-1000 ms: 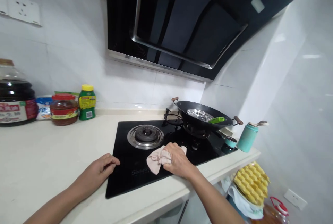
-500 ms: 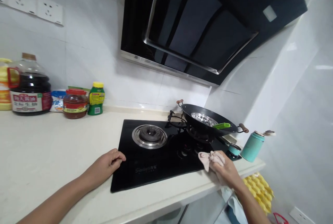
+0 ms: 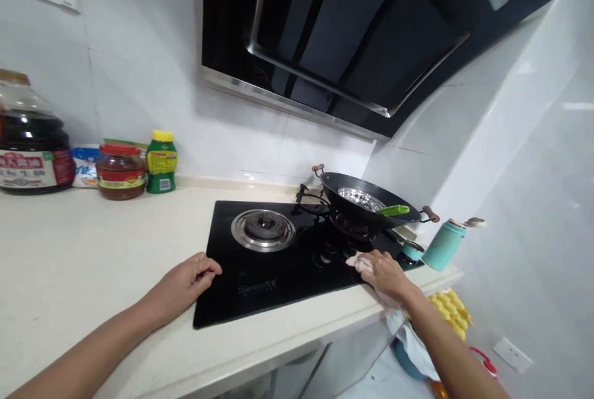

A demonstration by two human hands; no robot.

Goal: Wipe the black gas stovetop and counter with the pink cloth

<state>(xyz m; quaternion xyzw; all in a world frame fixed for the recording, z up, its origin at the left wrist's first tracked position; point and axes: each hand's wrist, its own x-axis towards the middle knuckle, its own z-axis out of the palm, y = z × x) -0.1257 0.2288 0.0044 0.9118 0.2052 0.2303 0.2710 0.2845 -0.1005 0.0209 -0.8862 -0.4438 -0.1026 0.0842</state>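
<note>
My right hand (image 3: 386, 272) is closed on a pale pink cloth (image 3: 361, 263) and presses it to the black glass gas stove (image 3: 283, 272), close to the control knobs (image 3: 326, 258). At the stove's left edge rests my left hand (image 3: 192, 278), its fingers curled in with nothing seen in them. A round burner (image 3: 263, 230) with a steel ring lies bare on the stove's left side. Over the right burner sits a black wok (image 3: 334, 201) with wooden handles. Inside it are a shiny steel dish (image 3: 361, 199) and something with a green handle (image 3: 393, 210).
Right of the stove stand a turquoise flask (image 3: 444, 245) and a small turquoise cup (image 3: 413, 251). A red-lidded jar (image 3: 120, 171), a green bottle (image 3: 161, 163) and a soy sauce jug (image 3: 32, 145) line the wall. The range hood (image 3: 343, 34) hangs overhead. Yellow egg trays (image 3: 450, 312) lie below.
My right hand has brought the cloth down flatter on the stove, nearer the knobs. The left hand stays at the stove's edge. The view has shifted slightly.
</note>
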